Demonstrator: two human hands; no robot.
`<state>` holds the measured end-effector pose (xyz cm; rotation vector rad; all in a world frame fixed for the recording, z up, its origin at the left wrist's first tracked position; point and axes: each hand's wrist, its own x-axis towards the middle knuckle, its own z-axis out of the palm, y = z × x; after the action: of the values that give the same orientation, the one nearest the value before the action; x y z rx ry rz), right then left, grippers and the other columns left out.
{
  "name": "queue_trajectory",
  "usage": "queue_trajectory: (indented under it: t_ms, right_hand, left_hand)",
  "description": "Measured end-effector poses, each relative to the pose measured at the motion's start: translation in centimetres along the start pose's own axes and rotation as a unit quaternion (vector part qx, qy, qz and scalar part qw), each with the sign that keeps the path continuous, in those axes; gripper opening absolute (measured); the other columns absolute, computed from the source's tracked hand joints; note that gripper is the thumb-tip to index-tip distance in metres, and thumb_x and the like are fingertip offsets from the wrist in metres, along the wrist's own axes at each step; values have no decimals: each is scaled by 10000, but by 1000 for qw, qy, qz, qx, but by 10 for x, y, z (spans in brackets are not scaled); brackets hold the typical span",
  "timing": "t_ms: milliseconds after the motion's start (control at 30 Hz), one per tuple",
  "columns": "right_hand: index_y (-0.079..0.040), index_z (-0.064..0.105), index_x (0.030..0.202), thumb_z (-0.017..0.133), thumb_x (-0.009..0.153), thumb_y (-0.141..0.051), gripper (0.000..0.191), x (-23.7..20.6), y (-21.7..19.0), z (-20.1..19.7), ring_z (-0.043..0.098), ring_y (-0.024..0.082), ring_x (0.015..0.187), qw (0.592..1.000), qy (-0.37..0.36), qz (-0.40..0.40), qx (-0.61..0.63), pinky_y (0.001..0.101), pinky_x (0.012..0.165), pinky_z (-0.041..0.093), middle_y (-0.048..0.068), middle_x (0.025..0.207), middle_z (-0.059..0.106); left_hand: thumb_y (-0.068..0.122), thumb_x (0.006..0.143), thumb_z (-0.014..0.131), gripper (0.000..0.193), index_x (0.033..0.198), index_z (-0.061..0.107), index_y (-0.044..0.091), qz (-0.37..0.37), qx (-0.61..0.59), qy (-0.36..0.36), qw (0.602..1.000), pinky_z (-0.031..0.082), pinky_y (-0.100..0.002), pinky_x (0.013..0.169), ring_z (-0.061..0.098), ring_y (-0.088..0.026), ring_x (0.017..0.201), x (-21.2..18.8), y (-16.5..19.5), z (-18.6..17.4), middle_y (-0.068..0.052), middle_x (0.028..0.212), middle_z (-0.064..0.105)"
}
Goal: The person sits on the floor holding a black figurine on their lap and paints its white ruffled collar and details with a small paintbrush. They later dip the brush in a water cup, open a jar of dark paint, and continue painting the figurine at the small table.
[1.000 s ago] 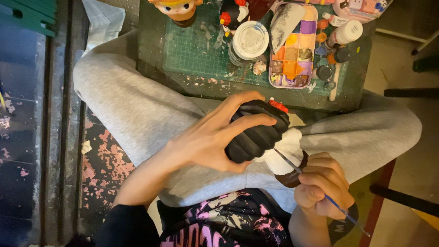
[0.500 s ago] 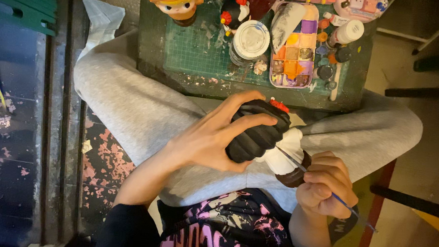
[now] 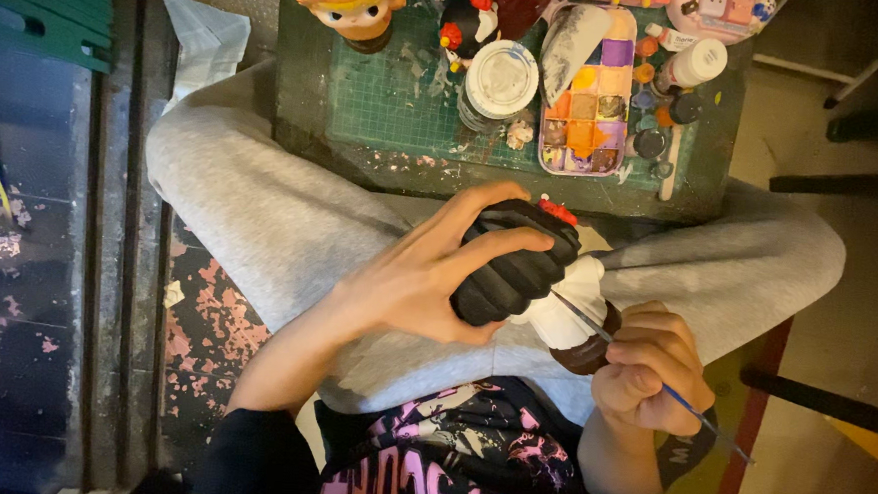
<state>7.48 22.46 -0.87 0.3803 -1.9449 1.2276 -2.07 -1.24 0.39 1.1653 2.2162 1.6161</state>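
Observation:
My left hand (image 3: 428,271) grips a figurine (image 3: 518,266) with a ribbed black top, a white body, a brown base and a small red part at its far end. It is held over my lap, above my grey trousers (image 3: 260,218). My right hand (image 3: 648,373) pinches a thin paintbrush (image 3: 672,395) with a blue handle. The brush tip touches the white part of the figurine, just beside the black top.
A low table with a green cutting mat (image 3: 397,99) stands in front of my knees. On it sit a paint palette (image 3: 592,95), a round white lid (image 3: 501,78), small paint pots (image 3: 667,99), a bottle (image 3: 694,62) and a painted orange figure (image 3: 347,2). A paint-stained floor (image 3: 215,315) lies at left.
My right hand and the brush have shifted very slightly against the white part. The left hand keeps its grip on the figurine.

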Motion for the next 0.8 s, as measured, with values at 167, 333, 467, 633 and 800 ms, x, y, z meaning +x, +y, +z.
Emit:
queue_trajectory:
  t_ms: [167,333,467,633,800]
  right_hand:
    - [51,524,828,491,1113,-333,479,1,-1,0,520,220,550,1000,-5,2,6,361,511,478,108,614,526]
    - [53,524,839,489,1126,-317,469,2,-3,1,522,223,566,1000,-8,10,-6,378,527,488,109,623,531]
    - [48,530,834,490,1119,-325,471,2,-4,2,515,227,572,1000,0,11,3,367,508,478,104,631,520]
    - [62,507,826,485,1126,-288,462,5,0,1,519,216,560,1000,-12,-1,-5,377,539,480,106,624,533]
    - [53,521,827,498,1117,-302,459,4,-2,2,514,225,570,1000,5,8,2,370,509,479,104,631,525]
  left_hand:
    - [209,686,877,824,1437,540,165,0,-4,-3,1000,479,-511,1167,470,-436,1445,0,0,1,-191,1558,371]
    - [212,680,877,827,1432,538,163,0,0,-2,1000,465,-519,1171,459,-445,1447,0,0,1,-196,1554,365]
    - [220,683,877,822,1431,540,165,-7,-2,-8,1000,460,-511,1184,464,-436,1451,-1,1,-2,-185,1556,374]
    - [223,678,878,823,1428,543,169,-9,6,-8,1000,461,-508,1171,461,-436,1443,0,2,-1,-193,1559,367]
    - [223,681,879,825,1431,541,171,-16,-2,-11,1000,468,-508,1169,474,-422,1437,0,2,-2,-190,1559,366]
